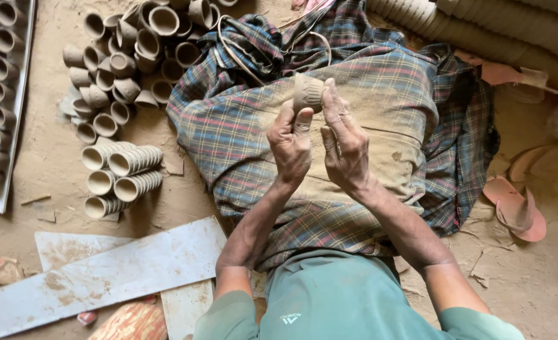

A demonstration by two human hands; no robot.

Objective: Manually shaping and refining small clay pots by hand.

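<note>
I hold a small brown clay cup (307,92) above my lap with both hands. My left hand (291,141) pinches its lower left side between thumb and fingers. My right hand (344,141) touches its right side with fingers stretched up along it. Under the hands lies a dusty plaid cloth (379,82) spread over my legs.
A heap of loose clay cups (128,53) lies at the upper left, with stacked rows of cups (124,171) below it. A metal tray (16,94) of cups lines the left edge. White boards (102,271) lie at the lower left, a pink sandal (517,211) at the right.
</note>
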